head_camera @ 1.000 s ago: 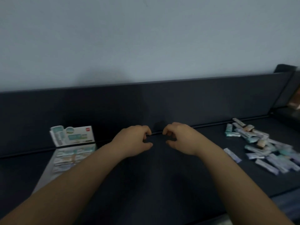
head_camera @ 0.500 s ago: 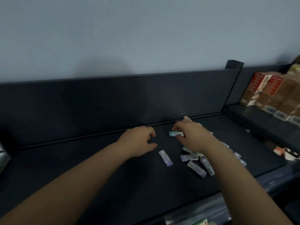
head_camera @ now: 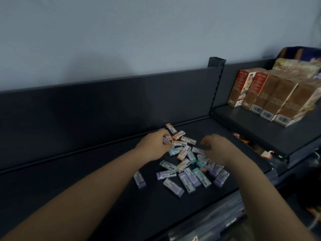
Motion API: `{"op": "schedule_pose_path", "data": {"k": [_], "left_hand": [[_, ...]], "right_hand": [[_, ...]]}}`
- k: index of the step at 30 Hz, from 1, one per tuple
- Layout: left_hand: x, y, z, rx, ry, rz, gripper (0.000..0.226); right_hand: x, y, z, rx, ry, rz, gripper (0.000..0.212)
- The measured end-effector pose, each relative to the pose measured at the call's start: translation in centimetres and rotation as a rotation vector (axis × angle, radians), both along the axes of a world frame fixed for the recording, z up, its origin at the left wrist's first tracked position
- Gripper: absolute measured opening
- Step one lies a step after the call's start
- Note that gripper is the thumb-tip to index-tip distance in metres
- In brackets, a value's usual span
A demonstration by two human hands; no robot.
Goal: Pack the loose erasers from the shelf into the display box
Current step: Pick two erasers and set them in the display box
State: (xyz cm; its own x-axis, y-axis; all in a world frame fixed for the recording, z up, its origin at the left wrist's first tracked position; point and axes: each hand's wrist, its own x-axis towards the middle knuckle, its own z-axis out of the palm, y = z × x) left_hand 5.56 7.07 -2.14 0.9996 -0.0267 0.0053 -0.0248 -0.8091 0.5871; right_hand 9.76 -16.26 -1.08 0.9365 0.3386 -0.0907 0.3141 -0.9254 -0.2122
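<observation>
I log left hand (head_camera: 152,145) pinching purple eraser (head_camera: 166,141) for packing; right hand (head_camera: 217,148) curled over erasers (head_camera: 184,153) beneath; its hold unclear.

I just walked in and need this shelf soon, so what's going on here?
A person is picking through a pile of loose erasers on the dark shelf. The left hand pinches a purple eraser at the pile's far edge. The right hand hovers over the pile's right side, fingers loosely curled, holding nothing visible. Most erasers lie loose, and no display box is in view.
</observation>
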Motion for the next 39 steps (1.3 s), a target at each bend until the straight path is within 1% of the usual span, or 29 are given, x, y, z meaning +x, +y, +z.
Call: {"op": "schedule_pose_path", "data": {"k": [3,6,9,12,15,16,18,20,24,26,28,31,33,35,37,39], "left_hand": [[1.3,-1.2,-0.2,0.045,0.032,0.041,0.033],[1.9,-2.0,-0.7,0.162,0.085,0.078,0.037],[1.9,-2.4,-1.1,0.178,0.075,0.133,0.035],[1.9,-2.6,-1.2,0.178,0.053,0.16,0.024],[1.7,-2.9,-1.2,0.118,0.072,0.156,0.007],[1.6,-2.9,-1.2,0.093,0.072,0.158,0.005],[1.4,-2.6,-1.3,0.057,0.042,0.158,0.015],[1.2,-2.0,-1.4,0.024,-0.007,0.148,0.029],[0.8,-0.7,-1.4,-0.132,-0.033,0.16,0.035],[0.6,-0.5,-1.4,-0.234,-0.03,0.175,0.038],[0.3,-0.4,-1.4,-0.296,-0.063,0.184,0.035],[-0.2,0.3,-1.0,-0.347,-0.156,0.188,0.032],[-0.7,1.1,-0.7,-0.345,-0.208,0.2,0.029],[-1.6,2.2,-0.3,-0.351,-0.225,0.195,0.035],[-2.7,3.5,0.0,-0.401,-0.211,0.179,0.049],[-4.2,5.3,0.5,-0.422,-0.214,0.178,0.051]], "right_hand": [[0.4,-0.2,-0.7,0.024,0.023,0.004,0.041],[0.7,-0.5,-1.2,0.033,0.017,0.024,0.033],[0.8,-0.4,-1.3,0.012,0.001,0.026,0.028],[1.1,0.5,-1.1,-0.047,0.009,0.019,0.028],[1.5,1.4,-1.1,-0.088,0.025,-0.006,0.031],[1.6,1.7,-1.2,-0.101,0.032,-0.006,0.03],[1.8,1.9,-1.2,-0.112,0.029,-0.002,0.027],[1.8,2.0,-1.0,-0.106,0.006,0.006,0.024],[1.5,1.9,-0.7,-0.057,-0.042,0.051,0.018],[1.3,2.1,-0.5,-0.007,-0.054,0.043,0.018],[1.1,2.4,-0.2,0.071,-0.084,0.01,0.018],[0.6,3.0,0.5,0.258,-0.103,0.032,0.021],[-0.2,3.9,0.9,0.482,0.016,0.074,0.017],[-1.2,5.1,1.2,0.684,0.204,0.084,0.021],[-2.1,6.6,1.4,0.765,0.277,0.091,0.024],[-3.0,8.6,1.7,0.798,0.303,0.119,0.023]]}}
